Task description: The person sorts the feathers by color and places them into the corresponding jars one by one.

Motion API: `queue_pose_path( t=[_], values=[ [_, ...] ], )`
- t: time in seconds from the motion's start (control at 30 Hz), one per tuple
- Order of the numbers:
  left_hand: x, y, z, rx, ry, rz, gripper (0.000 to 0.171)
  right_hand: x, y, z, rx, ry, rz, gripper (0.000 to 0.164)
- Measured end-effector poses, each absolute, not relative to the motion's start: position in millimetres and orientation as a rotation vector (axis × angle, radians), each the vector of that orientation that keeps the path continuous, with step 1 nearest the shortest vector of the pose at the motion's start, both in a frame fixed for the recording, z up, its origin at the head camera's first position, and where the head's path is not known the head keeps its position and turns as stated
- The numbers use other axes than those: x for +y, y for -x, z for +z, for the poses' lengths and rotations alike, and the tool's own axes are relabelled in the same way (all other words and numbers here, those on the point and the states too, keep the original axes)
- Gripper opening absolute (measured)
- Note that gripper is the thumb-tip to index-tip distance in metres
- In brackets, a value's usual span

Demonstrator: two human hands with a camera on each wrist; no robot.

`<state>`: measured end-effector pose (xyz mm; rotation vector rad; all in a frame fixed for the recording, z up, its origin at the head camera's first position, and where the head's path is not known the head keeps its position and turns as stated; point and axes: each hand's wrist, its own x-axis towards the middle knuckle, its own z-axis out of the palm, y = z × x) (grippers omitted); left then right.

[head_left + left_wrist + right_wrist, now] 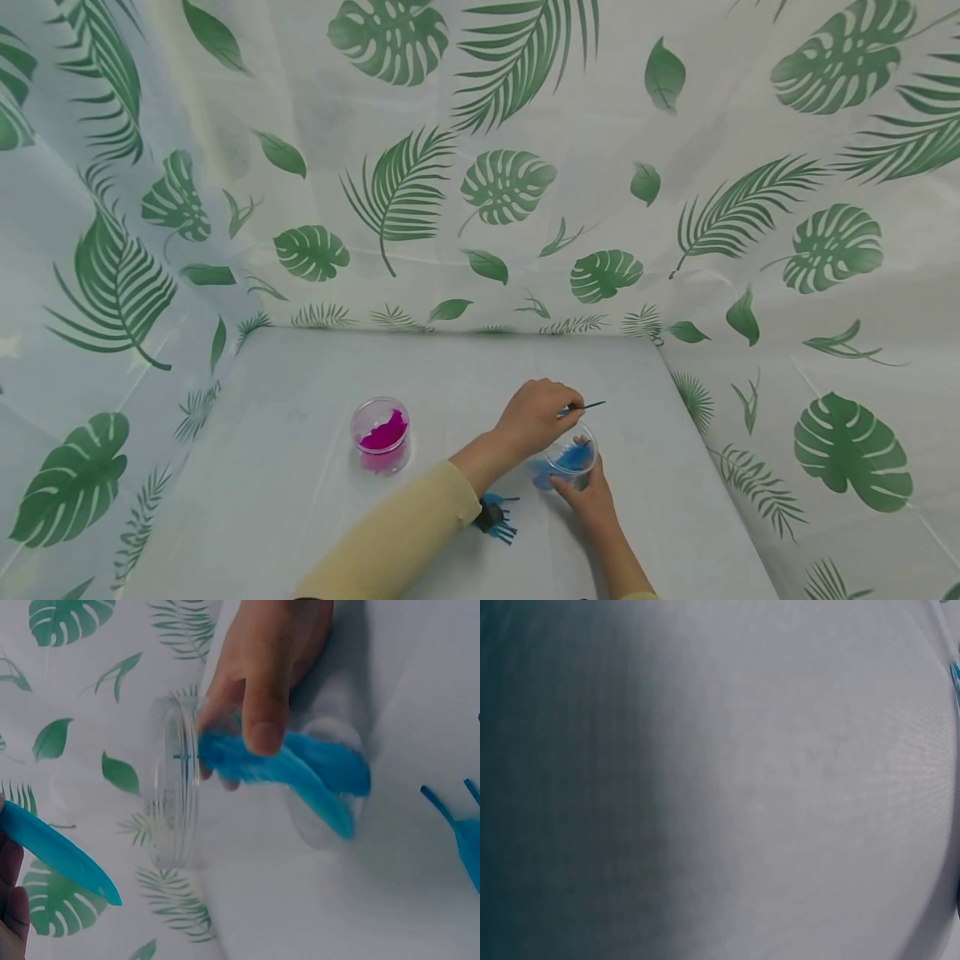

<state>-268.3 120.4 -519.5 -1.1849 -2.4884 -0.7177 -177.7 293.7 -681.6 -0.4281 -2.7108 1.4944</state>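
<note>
My left hand (pixel 536 412) reaches across to the right and pinches a blue feather (pixel 64 851) beside the mouth of a clear plastic jar (pixel 169 847). More blue feathers (pixel 300 765) lie inside that jar. Around its side, my right hand (pixel 594 498) grips the jar, thumb on the near wall. Close to the left sleeve's cuff, a blue thing with several thin prongs and a dark middle (pixel 491 515) lies on the table, partly hidden by the sleeve. Only the pale tabletop and a blue sliver at the edge show in the right wrist view.
To the left on the white table (pixel 300 375) stands a second clear jar (pixel 381 403) with magenta feathers (pixel 386 431) inside. White sheets with green leaf prints (pixel 495 267) hang at the back and both sides, right up to the table's edges.
</note>
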Motion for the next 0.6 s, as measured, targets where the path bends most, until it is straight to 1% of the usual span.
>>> queue_pose_path(
  t=[0.17,0.43,0.6],
  values=[
    [126,261,-520,-2.513,1.196,-0.682,0.014,294,177,-681,-2.724,0.429,1.491,0.109],
    [130,254,-532,-2.547,1.196,-0.634,0.016,295,176,-683,-2.740,0.414,1.493,0.112],
    [132,250,-544,-2.536,1.198,-0.551,0.015,296,176,-684,-2.716,0.378,1.521,0.110]
  ],
)
